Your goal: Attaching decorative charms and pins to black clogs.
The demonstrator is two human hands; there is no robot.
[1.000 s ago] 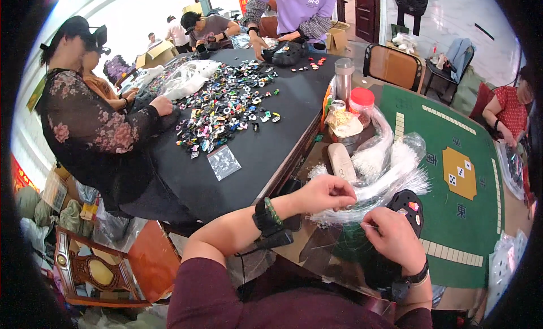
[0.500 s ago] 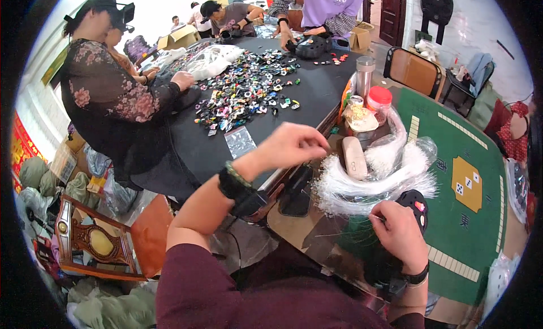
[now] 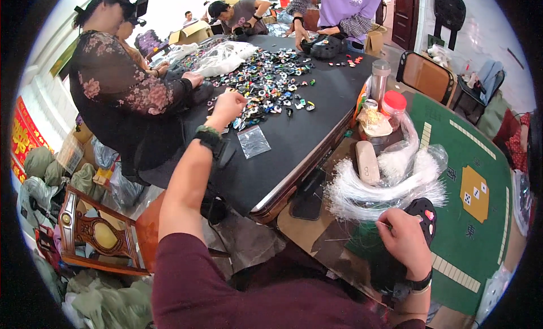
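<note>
My left hand (image 3: 228,109), fingers drawn together, reaches over the near left edge of a big pile of small colourful shoe charms (image 3: 268,83) on the black table. Whether a charm is between its fingertips is too small to tell. My right hand (image 3: 404,241) is curled closed against a black clog (image 3: 424,216) above the green table's near edge. Pink and light charms sit on the clog's toe; my hand covers much of the rest. A small clear plastic bag (image 3: 254,142) lies beside the pile.
Bundles of white plastic strands (image 3: 384,190), a pale glasses case (image 3: 367,162), a phone (image 3: 308,199), a red-lidded jar (image 3: 393,104) and a steel flask (image 3: 380,80) crowd the side table. Co-workers stand around the black table. A carved wooden chair (image 3: 104,235) stands at left.
My left hand has moved from near the strands, leftward and away from me, to the charm pile. My right hand stays by the clog. The view has shifted slightly.
</note>
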